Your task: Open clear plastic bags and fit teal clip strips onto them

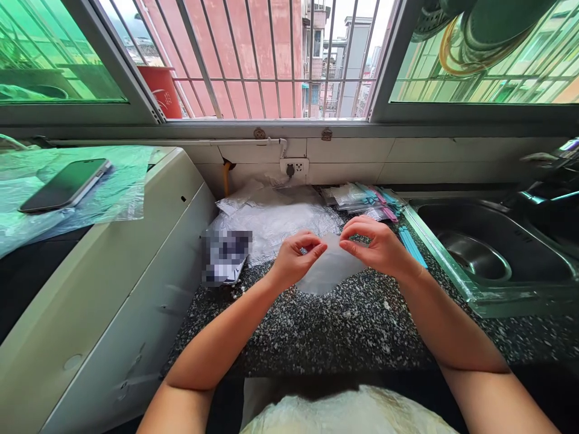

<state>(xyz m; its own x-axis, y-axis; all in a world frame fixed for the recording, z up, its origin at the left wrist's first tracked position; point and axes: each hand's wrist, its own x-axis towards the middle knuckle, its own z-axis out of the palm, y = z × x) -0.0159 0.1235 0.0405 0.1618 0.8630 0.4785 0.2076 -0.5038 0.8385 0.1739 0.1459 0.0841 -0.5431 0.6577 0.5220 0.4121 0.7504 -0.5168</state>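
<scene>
My left hand point(296, 259) and my right hand point(380, 246) face each other over the counter, thumb and fingertips pinched. Between them hangs a frosted, see-through plastic bag point(325, 274), gripped near its upper edge by both hands. Its lower part lies over or just above the speckled counter; which of the two I cannot tell. Behind the hands spreads a heap of clear plastic bags point(284, 211). Beyond my right hand lie small clear packets point(357, 196) with blue and pink pieces. Several light-blue strips point(411, 247) rest beside my right wrist.
A steel sink point(479, 301) borders the counter point(335, 337) on the right. At left stands a pale appliance point(149, 253), topped by plastic film and a phone point(66, 185). A blurred-out object point(226, 258) sits near it. A wall socket point(294, 167) is below the barred window.
</scene>
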